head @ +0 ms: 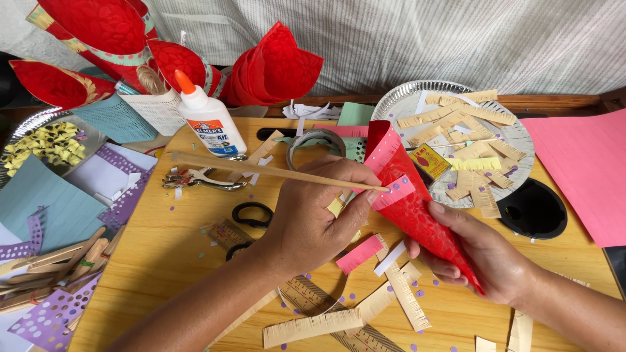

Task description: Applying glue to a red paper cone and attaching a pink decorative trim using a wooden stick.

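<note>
Landmark = red paper cone (pixel 417 215), mid-table, tip pointing down-right toward the camera, open mouth up-left. Right hand (pixel 486 257) wrapped around the cone's lower end, fingers curled under it, thumb along the top edge. Left hand (pixel 313 215) just left of the cone, closed in a pinch on a thin wooden stick (pixel 274 171); stick tip touches a small pink paper strip (pixel 393 192) lying on the cone near its mouth. Below-left of the cone, nearest the camera: beige fringed paper strips (pixel 313 328), a ruler (pixel 326 306), another pink strip (pixel 360 253), all on the wooden table (pixel 163 261) with purple punch dots scattered around. Left of the cone, past the left hand: black scissors (pixel 253 214), a metal hole punch (pixel 199 178). Further left: wooden clothespins (pixel 59 261) and purple punched paper (pixel 52 316). Above-left of the cone: tape roll (pixel 316 145), white glue bottle with orange cap (pixel 210 118). Above-right: foil plate (pixel 404 101) holding more beige fringed strips and a small yellow box (pixel 430 161). Right of the cone: black round lid (pixel 533 208), pink paper sheet (pixel 583 169). Farthest back, above-left: more red cones (pixel 274 68) standing in a bunch.
</note>
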